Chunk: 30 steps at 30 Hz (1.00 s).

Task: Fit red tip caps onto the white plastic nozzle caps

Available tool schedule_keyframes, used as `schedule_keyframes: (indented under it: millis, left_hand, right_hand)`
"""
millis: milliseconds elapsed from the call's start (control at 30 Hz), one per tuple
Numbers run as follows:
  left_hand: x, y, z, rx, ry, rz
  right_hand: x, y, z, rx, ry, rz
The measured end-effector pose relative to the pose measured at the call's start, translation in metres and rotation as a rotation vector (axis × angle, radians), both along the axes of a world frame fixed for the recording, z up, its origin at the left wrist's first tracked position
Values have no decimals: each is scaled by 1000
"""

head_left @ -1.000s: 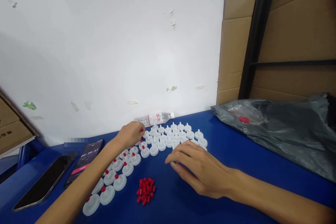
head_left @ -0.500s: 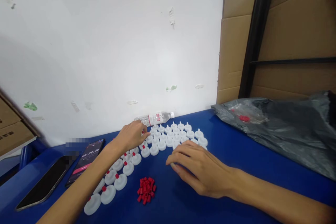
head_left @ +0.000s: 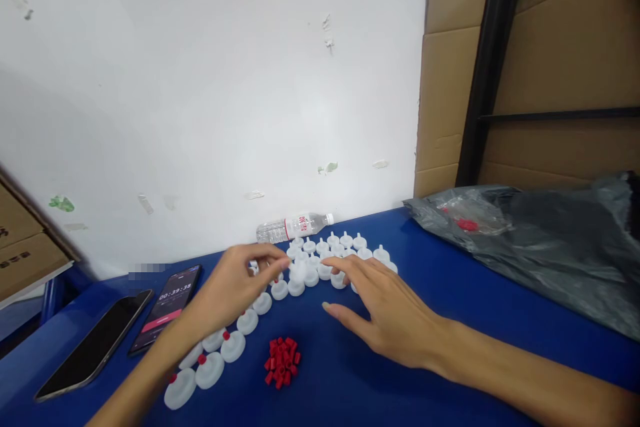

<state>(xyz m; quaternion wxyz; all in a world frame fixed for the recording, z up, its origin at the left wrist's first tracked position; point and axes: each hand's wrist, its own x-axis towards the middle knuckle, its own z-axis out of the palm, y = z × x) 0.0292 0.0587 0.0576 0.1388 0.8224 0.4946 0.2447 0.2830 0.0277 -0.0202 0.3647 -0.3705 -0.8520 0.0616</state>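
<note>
My left hand (head_left: 245, 283) hovers over the cluster with thumb and forefinger pinched on a white nozzle cap (head_left: 299, 271), which is slightly blurred. Several more white nozzle caps (head_left: 296, 287) stand close together behind and beneath it, their thin spouts pointing up. Toward the left front, other caps (head_left: 233, 346) wear small red tips. My right hand (head_left: 385, 303) is open at the right of the cluster, thumb and forefinger wide apart and nothing between them. A small pile of red tips (head_left: 283, 363) lies on the blue table in front of the hands.
A clear plastic bottle (head_left: 295, 227) lies along the white wall. Two phones, a dark one (head_left: 93, 347) and one showing a timer (head_left: 167, 307), rest at the left. A grey plastic bag (head_left: 540, 240) covers the right side, with a clear bag of red pieces (head_left: 469, 223) on it.
My left hand has come back toward me from the far caps, now with a white nozzle cap in its pinch. My right hand has spread its thumb and fingers.
</note>
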Motion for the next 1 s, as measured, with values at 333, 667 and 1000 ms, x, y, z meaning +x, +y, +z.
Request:
schedule_keyframes:
  millis: [333, 667, 1000]
  left_hand:
    - [21, -26, -37, -186, -233, -125]
    - [-22, -14, -14, -146, 220, -61]
    - [-34, -20, -17, -365, 275, -59]
  right_hand:
    - [-4, -2, -2, -56, -35, 112]
    - [-2, 2, -7, -66, -39, 53]
    - [-2, -1, -3, -106, -97, 60]
